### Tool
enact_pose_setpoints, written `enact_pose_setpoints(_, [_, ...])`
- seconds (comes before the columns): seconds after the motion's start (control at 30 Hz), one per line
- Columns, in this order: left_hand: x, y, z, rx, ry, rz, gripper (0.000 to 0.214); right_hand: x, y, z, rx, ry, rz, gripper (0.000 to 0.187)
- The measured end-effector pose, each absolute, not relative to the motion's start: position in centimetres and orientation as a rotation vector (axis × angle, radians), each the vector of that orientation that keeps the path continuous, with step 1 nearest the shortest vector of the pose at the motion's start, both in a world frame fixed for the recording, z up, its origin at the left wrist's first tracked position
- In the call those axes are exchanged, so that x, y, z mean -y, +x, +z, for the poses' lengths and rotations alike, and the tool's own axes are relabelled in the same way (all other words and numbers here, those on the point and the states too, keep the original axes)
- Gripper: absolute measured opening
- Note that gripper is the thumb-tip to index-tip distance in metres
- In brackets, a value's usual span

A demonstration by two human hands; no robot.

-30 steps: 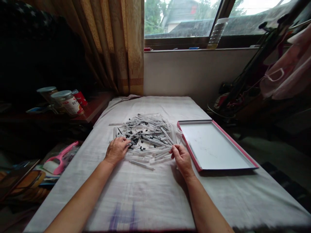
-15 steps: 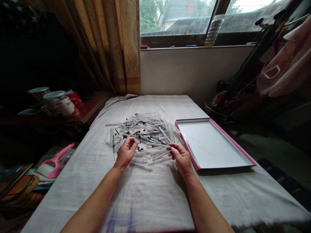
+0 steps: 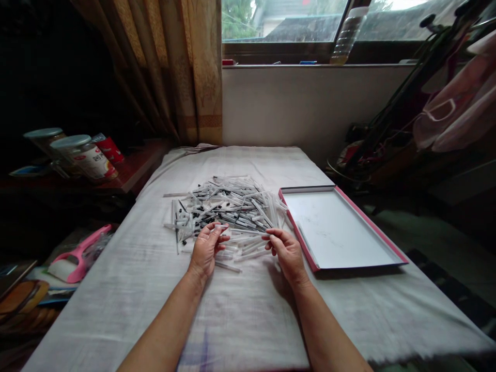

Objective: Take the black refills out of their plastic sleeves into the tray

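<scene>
A loose heap of pen parts (image 3: 228, 199) covers the middle of the cloth: clear barrels, dark refills and small black pieces. At its near edge, my left hand (image 3: 205, 248) pinches a short, translucent piece that looks like a pen cap (image 3: 222, 226) between thumb and forefinger. My right hand (image 3: 285, 250) is closed on one end of a clear pen barrel (image 3: 248, 232), which points left toward the other hand. The cap and the barrel appear apart. More clear barrels lie beneath and between my hands.
A shallow pink-edged box lid (image 3: 349, 227) with a white inside lies right of the heap; a thin clear barrel rests along its left wall. Jars (image 3: 87, 160) stand on a dark side table at left. Below them is a pink-handled item (image 3: 79, 256).
My left hand has moved right, closer to my right hand, with the small translucent piece in its fingers. My right hand keeps its place, and the view has tilted down slightly.
</scene>
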State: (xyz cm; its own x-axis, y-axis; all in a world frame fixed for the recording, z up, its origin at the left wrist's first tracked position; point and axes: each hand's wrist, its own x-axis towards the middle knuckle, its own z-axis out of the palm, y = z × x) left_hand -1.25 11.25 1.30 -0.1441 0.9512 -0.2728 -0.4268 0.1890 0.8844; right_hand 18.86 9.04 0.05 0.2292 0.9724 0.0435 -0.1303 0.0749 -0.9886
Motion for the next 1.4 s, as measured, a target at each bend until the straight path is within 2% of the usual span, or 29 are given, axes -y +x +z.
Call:
enact_pose_setpoints(0.27, [-10.9,-1.0,1.5,-1.137,0.672,1.321,0.040,-9.1,18.8,-0.2,0.971,-1.179,1.076,0.026])
enact_pose_setpoints(0.47, [-10.4,-1.1,1.5,-1.194,0.878,1.258,0.051,-8.9,19.3,0.3,1.083,-1.198,1.205,0.034])
enact_pose_setpoints(0.8, [-10.4,-3.0,2.0,-1.220,1.052,0.926,0.034,-8.6,19.8,0.0,1.328,-1.227,1.302,0.029])
enact_pose_setpoints(1.4, [-9.9,-2.5,1.1,-1.272,0.858,1.006,0.037,-8.7,18.9,-1.1,1.408,-1.255,1.173,0.025])
